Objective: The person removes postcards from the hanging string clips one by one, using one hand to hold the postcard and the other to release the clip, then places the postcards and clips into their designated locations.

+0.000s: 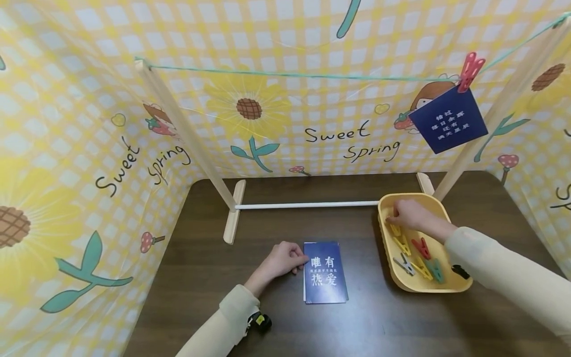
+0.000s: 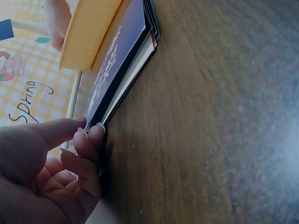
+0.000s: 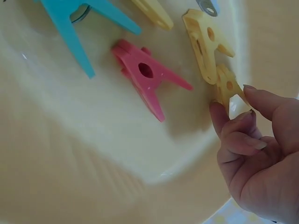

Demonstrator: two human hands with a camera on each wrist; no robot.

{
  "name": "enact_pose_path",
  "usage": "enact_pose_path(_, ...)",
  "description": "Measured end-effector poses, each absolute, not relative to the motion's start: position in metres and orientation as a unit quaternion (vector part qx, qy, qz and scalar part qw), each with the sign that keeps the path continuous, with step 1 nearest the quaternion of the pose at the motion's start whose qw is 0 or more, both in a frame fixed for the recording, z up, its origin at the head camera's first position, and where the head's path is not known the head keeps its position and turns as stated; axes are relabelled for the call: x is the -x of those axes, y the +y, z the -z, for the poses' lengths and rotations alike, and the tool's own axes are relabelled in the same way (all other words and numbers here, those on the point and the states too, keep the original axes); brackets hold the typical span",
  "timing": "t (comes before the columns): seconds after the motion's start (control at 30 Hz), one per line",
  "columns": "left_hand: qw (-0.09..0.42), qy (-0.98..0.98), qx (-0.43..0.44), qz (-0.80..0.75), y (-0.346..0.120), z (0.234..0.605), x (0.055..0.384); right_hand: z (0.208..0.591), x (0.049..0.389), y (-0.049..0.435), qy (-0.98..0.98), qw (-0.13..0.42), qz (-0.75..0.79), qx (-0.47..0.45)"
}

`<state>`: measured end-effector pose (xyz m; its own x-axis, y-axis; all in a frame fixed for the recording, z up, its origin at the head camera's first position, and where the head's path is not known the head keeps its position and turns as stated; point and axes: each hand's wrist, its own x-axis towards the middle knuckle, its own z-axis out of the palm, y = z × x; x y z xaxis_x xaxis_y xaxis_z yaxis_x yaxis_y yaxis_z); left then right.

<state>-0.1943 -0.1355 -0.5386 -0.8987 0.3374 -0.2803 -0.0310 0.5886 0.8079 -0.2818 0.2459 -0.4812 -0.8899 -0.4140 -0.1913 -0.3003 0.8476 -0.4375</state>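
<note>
In the head view, my left hand (image 1: 282, 259) is at the left edge of a small stack of dark blue cards (image 1: 327, 292) with white Chinese characters. The left wrist view shows thumb and fingertips pinching the edge of the top card (image 2: 126, 37); how many cards they grip I cannot tell. My right hand (image 1: 412, 218) reaches into a yellow plastic basket (image 1: 439, 243). There, as the right wrist view shows, thumb and finger pinch the legs of a yellow clothespin (image 3: 226, 85). Close by lie another yellow clothespin (image 3: 201, 39), a red one (image 3: 145, 74) and a turquoise one (image 3: 70, 23).
Behind the cards stands a wooden frame with a left post (image 1: 187, 134), a right post (image 1: 504, 104) and a white crossbar (image 1: 308, 205). A green string (image 1: 290, 75) spans the posts. Red clothespins (image 1: 470, 72) hold a blue card (image 1: 448, 121) on it.
</note>
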Motion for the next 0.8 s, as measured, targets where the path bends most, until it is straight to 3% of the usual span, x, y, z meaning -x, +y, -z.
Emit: enact_pose_path(0.8,0.183,0.870,-0.076,-0.451,-0.131,0.537,0.191,0.478,0.272,0.255,0.955,0.131,0.194,0.184)
